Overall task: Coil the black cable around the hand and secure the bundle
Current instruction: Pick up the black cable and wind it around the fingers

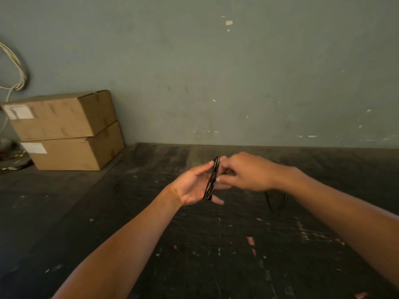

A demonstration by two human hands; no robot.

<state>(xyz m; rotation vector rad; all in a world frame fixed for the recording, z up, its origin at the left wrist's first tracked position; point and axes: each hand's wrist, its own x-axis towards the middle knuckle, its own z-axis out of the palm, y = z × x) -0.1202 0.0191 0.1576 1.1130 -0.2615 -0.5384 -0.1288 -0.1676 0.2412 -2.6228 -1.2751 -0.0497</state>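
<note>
Two cardboard boxes (pixel 64 130) stacked far left, against wall | white cords (pixel 18 70) hung on grey-green wall (pixel 237 72), far left | dark scuffed table (pixel 194 244) spread below

Head view, downward (near hands (pixel 218 180))
</note>
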